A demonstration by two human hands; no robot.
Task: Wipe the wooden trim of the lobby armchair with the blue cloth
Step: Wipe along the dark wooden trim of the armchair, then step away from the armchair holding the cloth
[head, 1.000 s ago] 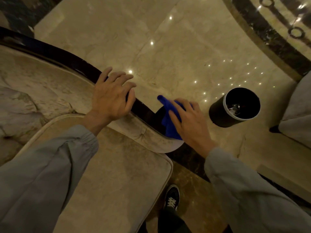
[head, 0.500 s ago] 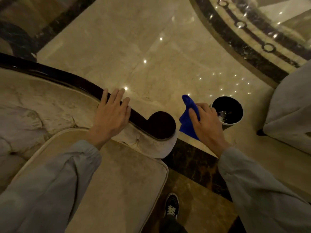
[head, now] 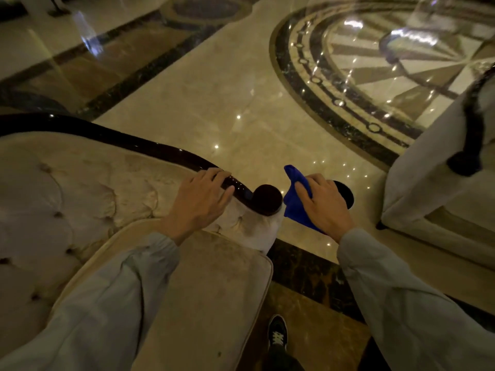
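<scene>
Fingers [head: 304, 190] gripping blue cloth [head: 292, 202], beside trim [head: 150, 148]

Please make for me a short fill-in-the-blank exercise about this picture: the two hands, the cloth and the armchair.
1. The right hand holds a cloth whose colour is ____.
2. The left hand rests on the dark wooden ____ of the armchair.
3. The round scroll end of the wood lies ____ the two hands.
4. On the floor near the bottom edge, one black ____ shows.

Missing words: blue; trim; between; shoe
</scene>
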